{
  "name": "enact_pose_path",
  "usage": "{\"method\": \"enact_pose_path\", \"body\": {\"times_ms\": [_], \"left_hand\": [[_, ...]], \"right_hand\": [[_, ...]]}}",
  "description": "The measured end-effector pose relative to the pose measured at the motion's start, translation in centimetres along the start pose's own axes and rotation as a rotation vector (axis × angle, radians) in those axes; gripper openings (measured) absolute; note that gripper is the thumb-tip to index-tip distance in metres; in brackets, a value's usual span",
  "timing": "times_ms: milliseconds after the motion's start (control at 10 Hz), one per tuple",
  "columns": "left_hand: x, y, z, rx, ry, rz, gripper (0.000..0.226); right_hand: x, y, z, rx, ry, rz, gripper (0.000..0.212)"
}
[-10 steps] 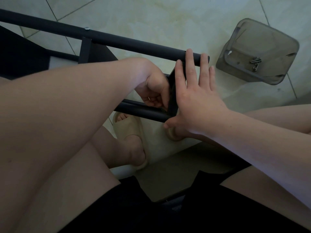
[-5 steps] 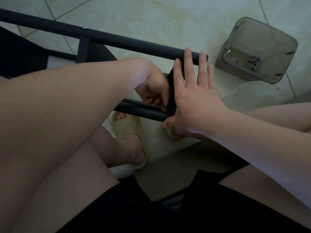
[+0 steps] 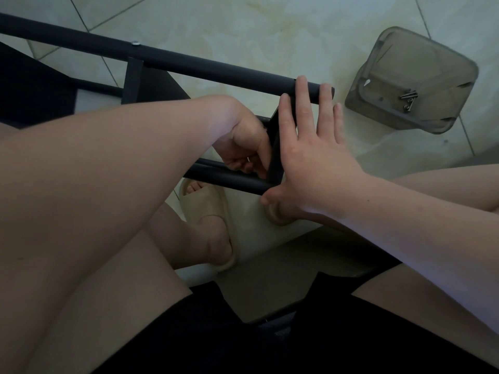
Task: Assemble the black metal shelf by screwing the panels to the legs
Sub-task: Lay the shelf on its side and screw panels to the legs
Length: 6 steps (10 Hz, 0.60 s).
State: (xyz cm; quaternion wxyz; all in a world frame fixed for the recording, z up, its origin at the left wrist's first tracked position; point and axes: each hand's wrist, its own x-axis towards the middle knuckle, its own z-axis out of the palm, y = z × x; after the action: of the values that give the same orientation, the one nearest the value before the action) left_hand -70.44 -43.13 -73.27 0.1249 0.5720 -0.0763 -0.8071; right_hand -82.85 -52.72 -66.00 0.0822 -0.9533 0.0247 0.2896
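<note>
Straight fingers [image 3: 302,103] of the right hand [image 3: 316,157] press flat against the thin black panel [image 3: 276,147] and the matte, round upper leg [image 3: 202,66], with the thumb on the lower leg [image 3: 229,180] — nothing gripped. The left hand [image 3: 243,141] curls behind the panel; whether it pinches anything, I cannot tell. Screws [image 3: 409,99] lie in a translucent grey tub [image 3: 421,58]. Both hands have stayed put since a second ago.

Two in play: left hand [image 3: 243,141], right hand [image 3: 310,157]. Two legs [image 3: 202,66] [image 3: 229,179], two panels [image 3: 151,82] [image 3: 275,147], one tray [image 3: 391,63], a few screws [image 3: 409,98], too small to count, two slippers [image 3: 205,203] [image 3: 272,214].
</note>
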Motion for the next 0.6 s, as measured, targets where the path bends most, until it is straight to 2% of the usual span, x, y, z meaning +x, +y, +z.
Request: {"method": "enact_pose_path", "body": {"times_ms": [200,600], "left_hand": [[0.08,0.3,-0.1,-0.009,-0.006,0.022,0.012],[-0.2,0.24,-0.16,-0.035,-0.011,0.058,0.036]], "right_hand": [[0.0,-0.03,-0.04,0.005,-0.01,0.003,0.151],[0.03,-0.04,-0.06,0.003,-0.003,0.0,0.151]]}}
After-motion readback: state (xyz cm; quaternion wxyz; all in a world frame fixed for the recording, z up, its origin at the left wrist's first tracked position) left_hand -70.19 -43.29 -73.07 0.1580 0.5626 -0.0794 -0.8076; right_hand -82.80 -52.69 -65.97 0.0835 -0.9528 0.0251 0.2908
